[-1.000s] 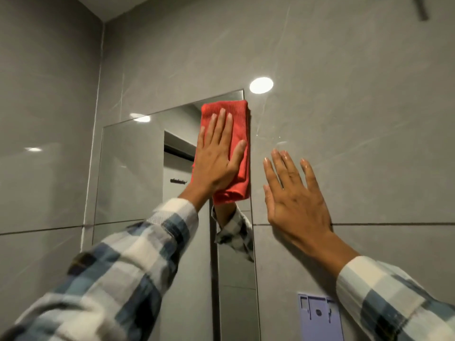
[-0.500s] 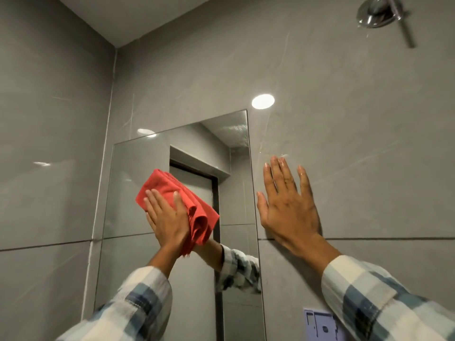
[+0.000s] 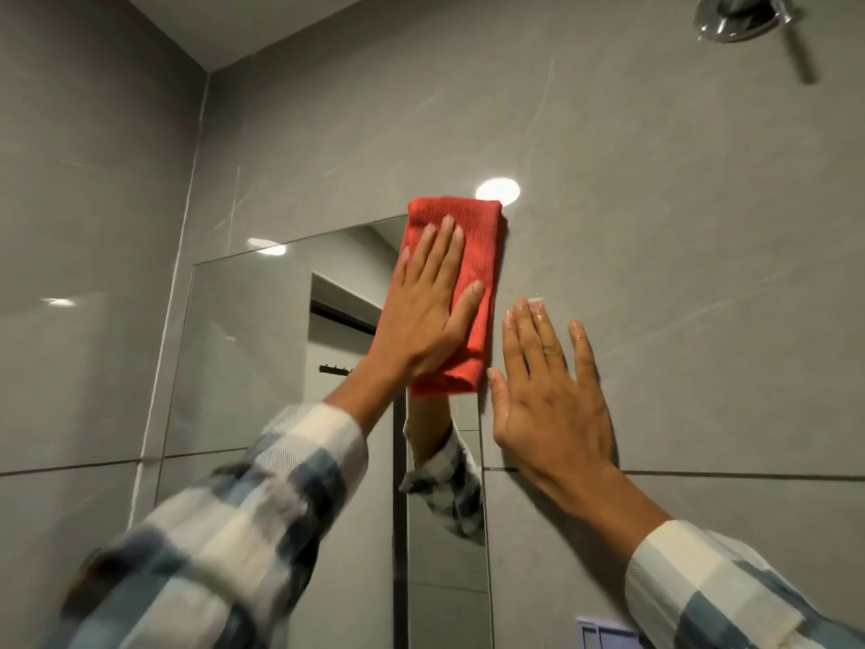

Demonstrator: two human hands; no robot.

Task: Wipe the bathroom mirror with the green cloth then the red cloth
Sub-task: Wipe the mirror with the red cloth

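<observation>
The mirror (image 3: pixel 262 358) is set flush into the grey tiled wall, seen from below. A folded red cloth (image 3: pixel 477 245) lies flat over the mirror's top right corner, and its upper edge overlaps the tile. My left hand (image 3: pixel 430 306) presses the red cloth against the glass with fingers spread. My right hand (image 3: pixel 552 405) rests flat and empty on the tile just right of the mirror's edge. No green cloth is in view. The reflection shows my left forearm and sleeve.
A chrome shower head (image 3: pixel 739 16) sticks out of the wall at the top right. A pale purple plastic bracket (image 3: pixel 608 632) is fixed to the tile at the bottom. The wall corner (image 3: pixel 196 171) runs up left of the mirror.
My left hand has swept the red cloth from the mirror's middle left back up to its top right corner. My right hand has stayed flat on the tile.
</observation>
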